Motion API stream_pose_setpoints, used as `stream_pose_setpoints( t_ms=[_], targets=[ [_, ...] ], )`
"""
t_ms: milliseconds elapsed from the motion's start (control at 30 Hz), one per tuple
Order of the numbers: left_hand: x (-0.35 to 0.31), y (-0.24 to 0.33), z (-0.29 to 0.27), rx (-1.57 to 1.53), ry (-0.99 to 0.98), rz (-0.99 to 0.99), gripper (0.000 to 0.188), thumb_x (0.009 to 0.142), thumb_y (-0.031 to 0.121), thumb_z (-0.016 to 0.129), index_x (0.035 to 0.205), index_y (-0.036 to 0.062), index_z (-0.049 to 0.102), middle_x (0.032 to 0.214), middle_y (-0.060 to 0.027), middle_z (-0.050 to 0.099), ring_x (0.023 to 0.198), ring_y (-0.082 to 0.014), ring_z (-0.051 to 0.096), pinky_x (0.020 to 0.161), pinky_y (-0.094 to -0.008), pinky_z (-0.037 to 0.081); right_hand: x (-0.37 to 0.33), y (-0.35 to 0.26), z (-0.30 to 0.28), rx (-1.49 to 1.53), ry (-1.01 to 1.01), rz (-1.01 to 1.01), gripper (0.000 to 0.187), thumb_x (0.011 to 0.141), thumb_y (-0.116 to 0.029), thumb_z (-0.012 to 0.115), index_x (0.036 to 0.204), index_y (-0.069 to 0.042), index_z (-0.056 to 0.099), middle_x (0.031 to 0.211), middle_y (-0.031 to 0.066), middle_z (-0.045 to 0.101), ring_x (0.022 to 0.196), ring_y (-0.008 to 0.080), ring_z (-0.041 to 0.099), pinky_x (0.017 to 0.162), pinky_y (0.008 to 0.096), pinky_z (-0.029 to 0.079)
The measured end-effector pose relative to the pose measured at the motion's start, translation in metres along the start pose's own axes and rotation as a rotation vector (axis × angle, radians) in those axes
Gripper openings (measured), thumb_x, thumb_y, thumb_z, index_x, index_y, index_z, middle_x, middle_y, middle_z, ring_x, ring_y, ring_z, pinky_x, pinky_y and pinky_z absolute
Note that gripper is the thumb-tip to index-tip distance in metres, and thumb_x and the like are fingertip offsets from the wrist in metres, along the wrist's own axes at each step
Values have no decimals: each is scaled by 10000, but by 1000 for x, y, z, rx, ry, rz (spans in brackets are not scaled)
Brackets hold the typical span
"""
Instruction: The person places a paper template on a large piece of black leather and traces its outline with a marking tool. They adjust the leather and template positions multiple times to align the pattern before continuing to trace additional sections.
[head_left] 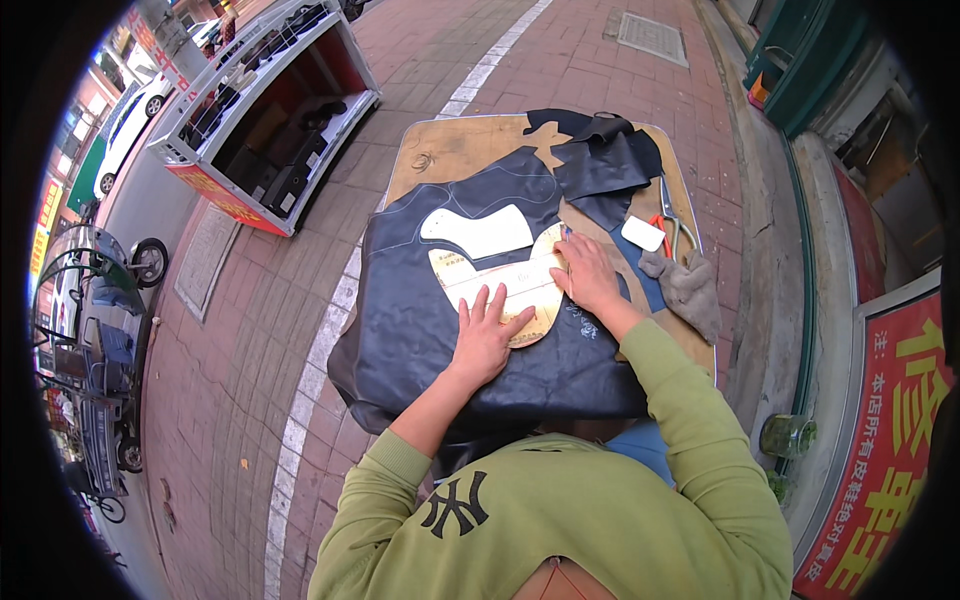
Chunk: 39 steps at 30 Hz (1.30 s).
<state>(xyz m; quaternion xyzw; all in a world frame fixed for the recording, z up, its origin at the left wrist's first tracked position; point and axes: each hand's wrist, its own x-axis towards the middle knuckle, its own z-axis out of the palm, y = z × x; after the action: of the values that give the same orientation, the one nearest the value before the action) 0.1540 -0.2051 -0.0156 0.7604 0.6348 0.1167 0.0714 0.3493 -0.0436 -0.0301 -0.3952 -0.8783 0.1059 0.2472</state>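
A dark leather sheet [400, 330] drapes over the table, with pale outlines drawn across its far part. On it lies a rounded, yellow-and-white card pattern [535, 290]. My left hand [484, 335] rests on the pattern's near left part, fingers spread and pressing flat. At the pattern's right edge, my right hand [588, 268] is closed round a slim, pen-like thing [565, 232], mostly hidden by the fingers. Just beyond the pattern sits a white curved template [480, 231]. Pale marks show on the leather beside my right wrist.
Dark leather scraps [603, 165] pile at the table's far right. Nearby are scissors [668, 212] with red on a handle, a white block [642, 234] and a grey cloth [688, 290]. The wooden tabletop [450, 150] shows at the far left. A white-framed cabinet [270, 120] stands on the pavement.
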Motion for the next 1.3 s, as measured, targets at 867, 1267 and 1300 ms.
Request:
stream_pose_setpoints(
  t_ms=[867,1267,1300],
  targets=[
    [0,1,-2,27,-28,2,653,805,164,656,1410,364,515,1541,-194,312,1418,-447,273,1113,-689,216,-1,1,3,-23,21,-8,416,833,-276,712,1180,-81,593,1339,162,561,1288,349,474,1094,446,360],
    [-2,0,0,43,-6,36,699,804,145,665,1440,361,471,1536,-206,299,1414,-461,268,1095,-681,238,-2,0,4,16,70,-23,404,808,-263,726,1144,-67,620,1277,181,579,1254,355,492,1083,448,374],
    [-2,0,0,33,2,36,670,811,159,663,1425,363,490,1535,-207,304,1411,-461,274,1098,-683,235,-2,0,4,21,72,-21,403,805,-261,727,1141,-67,621,1276,180,579,1250,355,493,1080,447,377]
  ],
)
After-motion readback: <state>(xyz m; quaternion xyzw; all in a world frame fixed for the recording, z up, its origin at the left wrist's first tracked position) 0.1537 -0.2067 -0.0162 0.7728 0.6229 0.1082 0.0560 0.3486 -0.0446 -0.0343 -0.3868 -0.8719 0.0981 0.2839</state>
